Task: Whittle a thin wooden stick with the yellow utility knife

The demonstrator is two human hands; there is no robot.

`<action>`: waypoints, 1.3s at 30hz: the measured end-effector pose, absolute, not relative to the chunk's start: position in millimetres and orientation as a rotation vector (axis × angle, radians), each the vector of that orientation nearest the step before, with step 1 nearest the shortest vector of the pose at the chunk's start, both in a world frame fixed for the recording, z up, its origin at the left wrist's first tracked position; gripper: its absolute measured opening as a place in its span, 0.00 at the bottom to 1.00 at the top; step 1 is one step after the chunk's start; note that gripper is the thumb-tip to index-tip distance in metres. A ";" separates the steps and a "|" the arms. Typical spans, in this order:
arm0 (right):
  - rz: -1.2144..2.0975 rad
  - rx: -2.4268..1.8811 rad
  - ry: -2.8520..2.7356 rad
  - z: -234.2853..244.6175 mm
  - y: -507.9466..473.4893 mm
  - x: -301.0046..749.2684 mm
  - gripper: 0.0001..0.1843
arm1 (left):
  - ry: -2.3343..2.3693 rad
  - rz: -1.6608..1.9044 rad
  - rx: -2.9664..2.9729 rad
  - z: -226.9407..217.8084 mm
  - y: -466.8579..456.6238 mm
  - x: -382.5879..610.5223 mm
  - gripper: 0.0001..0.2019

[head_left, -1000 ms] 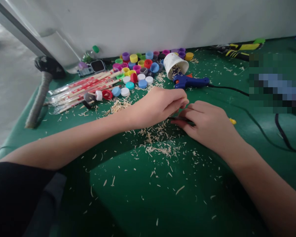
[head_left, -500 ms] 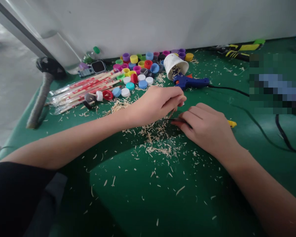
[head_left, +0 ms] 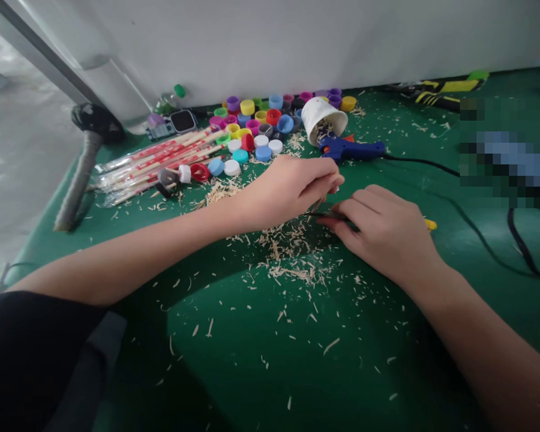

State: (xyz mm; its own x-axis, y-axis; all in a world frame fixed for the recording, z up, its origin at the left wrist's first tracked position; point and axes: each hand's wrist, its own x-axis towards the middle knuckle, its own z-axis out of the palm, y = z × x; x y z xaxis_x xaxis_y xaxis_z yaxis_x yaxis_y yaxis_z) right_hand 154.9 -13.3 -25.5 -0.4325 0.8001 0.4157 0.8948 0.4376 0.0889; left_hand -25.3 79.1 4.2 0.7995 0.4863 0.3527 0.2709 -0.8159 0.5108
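My left hand (head_left: 297, 186) is closed in a pinch around a thin wooden stick (head_left: 315, 206), whose lower end points down at the table. A small pale bit shows under its fingertips, too hidden to name. My right hand (head_left: 382, 231) grips a utility knife; its dark blade (head_left: 315, 214) reaches left to the stick, and the yellow handle end (head_left: 431, 224) sticks out behind the hand. Most of the handle is covered by my fingers. Below both hands, wood shavings (head_left: 297, 273) are scattered over the green tabletop (head_left: 234, 372).
Colourful bottle caps (head_left: 263, 153) cluster at the back, left of a tipped white cup (head_left: 319, 114) and a blue glue gun (head_left: 355, 149) with a cord. Wrapped chopsticks (head_left: 157, 159) and a hammer (head_left: 83, 168) lie left. Yellow-black pliers (head_left: 436, 96) rest at back right.
The whole view has shifted slightly, moving everything a little to the right. The knife blade stays by the stick, and both hands keep their grips.
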 end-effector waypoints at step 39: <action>-0.371 -1.474 -2.379 -27.2 -8.2 154.5 0.15 | 0.602 0.662 2.510 6.8 76.7 -24.5 0.13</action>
